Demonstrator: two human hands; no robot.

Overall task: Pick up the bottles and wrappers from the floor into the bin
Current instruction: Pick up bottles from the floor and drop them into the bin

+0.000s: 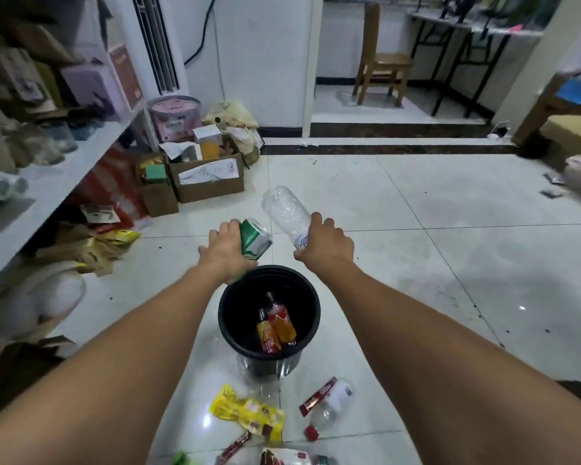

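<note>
Bin (235, 303) stands under both hands, poised at its 12 o'clock rim to drop: left hand (224, 250) grips what looks like a green bottle (256, 237), right hand (326, 246) a clear bottle (285, 212); wrappers (245, 411) wait at 6 o'clock.

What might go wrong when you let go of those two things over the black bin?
The clear bottle in the right hand is past the far rim of the bin, pointing away, so it may miss. The green container in the left hand is just over the rim and could bounce off. The yellow wrapper and red-capped bottle lie near the bin; stepping there might mean a slip.
</note>
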